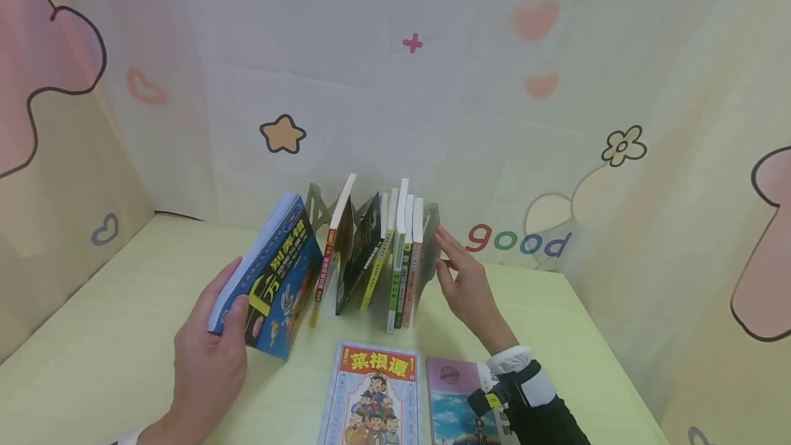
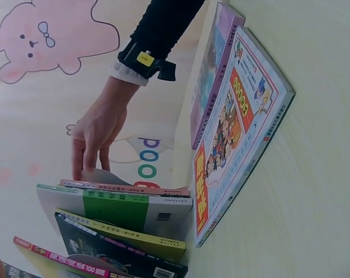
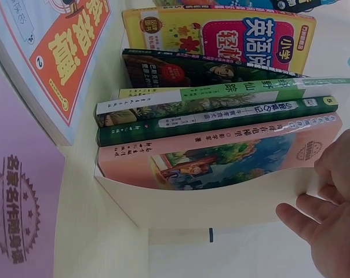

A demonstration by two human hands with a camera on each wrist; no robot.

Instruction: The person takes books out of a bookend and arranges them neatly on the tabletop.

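In the head view my left hand (image 1: 213,356) grips a thick blue book (image 1: 278,280) by its spine side, thumb on the front cover, tilted left of the row. My right hand (image 1: 466,290) touches the grey end plate (image 1: 428,246) of a book rack with fairly straight fingers. Between the rack's ends stand several books, among them a pink one (image 3: 221,150) beside the plate, a green-and-white one (image 3: 221,95), a dark one (image 1: 361,253) leaning, and a yellow one with a red spine (image 1: 327,263). In the right wrist view the fingertips (image 3: 299,217) lie against the plate's outer side.
Lying flat in front of the rack are a comic-style book (image 1: 373,390) with a red title band and a purple-and-blue book (image 1: 460,390). The pale table (image 1: 111,335) meets a patterned cloth backdrop (image 1: 371,108). The rack's other end (image 1: 316,208) stands at the left.
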